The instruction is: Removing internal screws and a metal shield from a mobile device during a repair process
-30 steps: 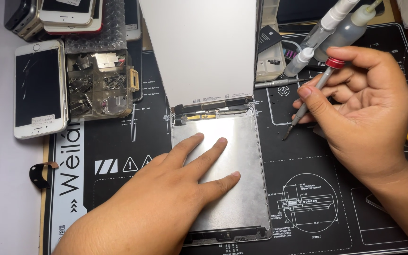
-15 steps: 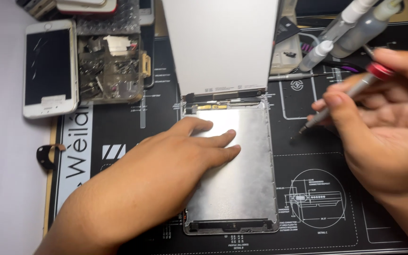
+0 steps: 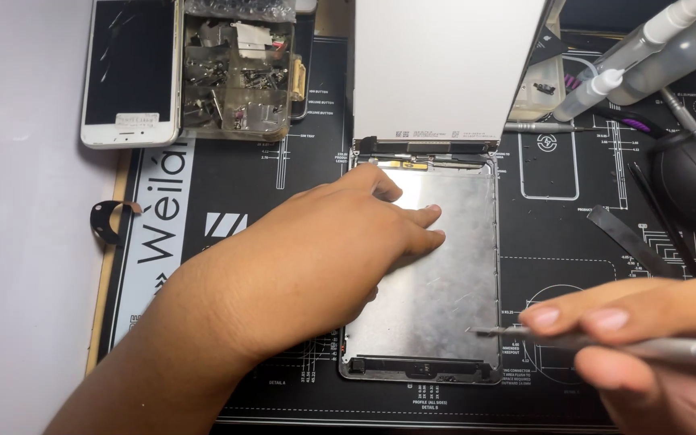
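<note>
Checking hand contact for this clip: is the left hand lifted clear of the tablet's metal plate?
No, the left hand lies flat on the metal plate, fingers spread across its upper part.

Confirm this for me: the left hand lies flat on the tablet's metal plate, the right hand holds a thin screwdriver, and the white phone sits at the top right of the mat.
One thing is wrong. The white phone lies at the top left, beside the clear parts box, as the head view shows. The rest holds: the left hand lies flat on the metal plate, and the right hand holds the thin screwdriver.
</note>
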